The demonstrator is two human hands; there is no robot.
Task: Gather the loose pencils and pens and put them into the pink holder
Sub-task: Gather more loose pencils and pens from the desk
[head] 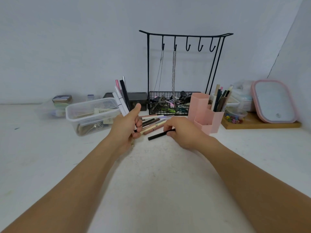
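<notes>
On the white surface [50, 165], along its back edge, a black wire hook rack [185, 35] holds two hanging chains [173, 71] above a clutter-filled wire basket [168, 105]. A clear plastic tub [90, 113] sits left of it. Toward the back right corner, a pink-rimmed lidded box [273, 101] leans on a wooden board [259, 124].

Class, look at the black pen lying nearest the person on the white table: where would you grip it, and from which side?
Grip the slim black pen near its free left half, coming from above with thumb and finger across its narrow width. It lies flat on the white table, and the right hand already pinches its right end.
</notes>
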